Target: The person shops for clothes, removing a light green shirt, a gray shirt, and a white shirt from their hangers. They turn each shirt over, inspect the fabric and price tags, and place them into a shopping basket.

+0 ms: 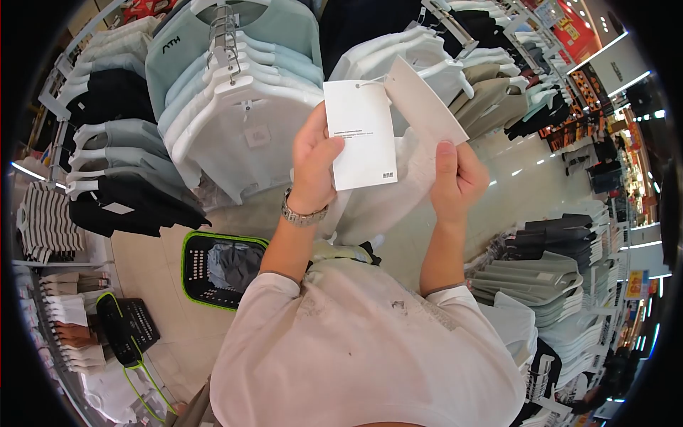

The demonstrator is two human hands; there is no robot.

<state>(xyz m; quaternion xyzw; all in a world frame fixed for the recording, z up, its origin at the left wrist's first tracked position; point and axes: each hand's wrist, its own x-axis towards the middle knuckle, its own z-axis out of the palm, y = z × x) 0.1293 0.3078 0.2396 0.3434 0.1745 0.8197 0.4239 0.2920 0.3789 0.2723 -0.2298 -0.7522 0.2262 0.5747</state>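
Note:
My left hand [313, 160], with a metal watch on its wrist, pinches the left edge of a white hang tag [361, 142]. A few lines of small print and a small dark mark show on this tag. My right hand [459, 178] grips the lower end of a second, blank-looking tag [425, 103], which is tilted. The two tags meet near their upper corners, where a thin string runs through a hole. Just behind them hang white garments [359, 60] on white hangers.
White and pale-blue shirts [242, 135] hang on a front rack to the left. On the floor, a black basket [186, 270] with a green rim holds grey-blue cloth. Another black basket [128, 324] stands farther left. Folded-looking grey garments [526, 277] hang at right.

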